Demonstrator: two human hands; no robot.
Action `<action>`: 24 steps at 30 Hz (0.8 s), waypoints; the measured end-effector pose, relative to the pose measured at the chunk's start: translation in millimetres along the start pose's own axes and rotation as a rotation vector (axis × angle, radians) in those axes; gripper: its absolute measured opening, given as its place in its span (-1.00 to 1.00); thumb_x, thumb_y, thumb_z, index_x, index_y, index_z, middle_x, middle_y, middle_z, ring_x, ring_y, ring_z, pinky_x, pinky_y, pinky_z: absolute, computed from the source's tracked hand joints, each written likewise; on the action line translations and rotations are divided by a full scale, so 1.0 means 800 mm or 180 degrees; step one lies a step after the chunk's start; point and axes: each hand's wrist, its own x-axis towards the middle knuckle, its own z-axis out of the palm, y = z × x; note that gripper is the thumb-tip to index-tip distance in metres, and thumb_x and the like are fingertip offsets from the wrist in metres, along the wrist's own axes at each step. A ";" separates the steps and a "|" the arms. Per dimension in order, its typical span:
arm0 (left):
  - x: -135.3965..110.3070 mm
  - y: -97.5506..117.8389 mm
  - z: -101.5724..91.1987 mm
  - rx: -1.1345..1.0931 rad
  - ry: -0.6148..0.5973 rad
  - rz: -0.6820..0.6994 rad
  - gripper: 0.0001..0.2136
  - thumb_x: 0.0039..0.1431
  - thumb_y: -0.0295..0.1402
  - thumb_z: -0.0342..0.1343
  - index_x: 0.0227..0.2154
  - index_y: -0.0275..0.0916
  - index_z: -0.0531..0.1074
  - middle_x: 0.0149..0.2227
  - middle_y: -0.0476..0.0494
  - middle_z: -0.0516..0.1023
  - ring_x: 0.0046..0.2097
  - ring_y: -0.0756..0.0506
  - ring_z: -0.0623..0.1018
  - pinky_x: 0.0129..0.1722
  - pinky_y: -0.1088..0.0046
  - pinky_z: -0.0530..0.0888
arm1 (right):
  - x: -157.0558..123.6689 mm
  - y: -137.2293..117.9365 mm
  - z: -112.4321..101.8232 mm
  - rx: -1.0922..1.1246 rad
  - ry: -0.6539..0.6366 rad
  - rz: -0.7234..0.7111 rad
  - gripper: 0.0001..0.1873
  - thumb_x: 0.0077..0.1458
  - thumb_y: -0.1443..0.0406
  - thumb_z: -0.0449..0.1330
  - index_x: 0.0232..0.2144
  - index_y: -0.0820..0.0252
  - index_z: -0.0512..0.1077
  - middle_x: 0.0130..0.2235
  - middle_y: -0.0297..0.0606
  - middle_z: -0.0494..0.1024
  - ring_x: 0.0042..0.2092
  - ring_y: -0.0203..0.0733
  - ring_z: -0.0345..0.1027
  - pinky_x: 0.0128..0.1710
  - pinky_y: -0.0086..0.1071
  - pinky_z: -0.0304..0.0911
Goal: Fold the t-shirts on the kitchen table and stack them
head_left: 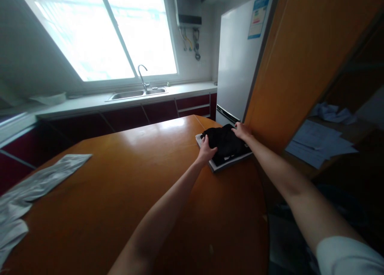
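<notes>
A bundle of folded black cloth (223, 141), likely a garment, lies on a flat, pale-edged board or shallow box (231, 161) at the right end of the wooden table. On the near left side of the cloth is my left hand (207, 150), its thumb pointing across the fabric and its fingers curled at the edge. My right hand (242, 131) grips the far right edge of the same cloth with bent fingers. Between both hands the fabric is bunched, with a small white patch showing near its front. What lies under the cloth is mostly hidden.
A crumpled grey-white cloth (45, 179) lies on the left of the table (144, 179). A fridge (237, 59) and a wooden panel (288, 67) stand close on the right. Papers (318, 143) lie on a lower surface beyond. Behind is a counter with a sink (126, 94).
</notes>
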 end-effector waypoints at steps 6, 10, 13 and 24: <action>-0.021 0.044 0.017 0.1549 -0.0252 0.0695 -0.36 0.25 -0.24 0.13 0.35 -0.23 0.16 0.46 -0.36 -0.10 0.45 -0.44 -0.08 0.37 -0.18 -0.08 | -0.035 -0.045 0.022 -0.0379 -0.0204 -0.1022 -0.42 0.33 0.10 0.03 0.30 0.20 0.27 0.36 -0.02 0.22 0.37 0.05 0.03 0.35 -0.08 -0.07; -0.049 0.044 0.029 0.2208 -0.0849 0.0810 -0.45 0.38 -0.13 -0.04 0.37 -0.17 0.16 0.43 -0.31 0.07 0.45 -0.38 -0.04 0.35 -0.24 -0.08 | -0.053 -0.053 0.048 -0.0597 -0.0602 -0.0813 -0.32 0.37 0.02 -0.07 0.41 0.17 0.06 0.46 -0.06 -0.04 0.47 0.05 -0.30 0.39 0.08 -0.36; -0.069 0.032 0.029 0.2458 -0.0871 0.0927 -0.48 0.42 -0.10 -0.12 0.35 -0.16 0.19 0.42 -0.27 0.10 0.46 -0.34 -0.03 0.37 -0.19 -0.09 | -0.055 -0.050 0.054 -0.0626 -0.0640 -0.0809 -0.30 0.39 0.01 -0.12 0.43 0.20 -0.02 0.47 -0.04 -0.11 0.47 0.01 -0.36 0.39 0.07 -0.42; -0.120 0.035 -0.035 0.2278 -0.0764 0.0677 -0.42 0.44 -0.06 -0.18 0.42 -0.14 0.02 0.46 -0.24 -0.04 0.47 -0.27 -0.10 0.39 -0.09 -0.05 | -0.075 -0.031 -0.001 -0.0402 0.0047 -0.0271 -0.38 0.37 0.16 -0.09 0.35 0.38 0.16 0.42 0.11 0.05 0.44 0.12 -0.16 0.36 0.12 -0.20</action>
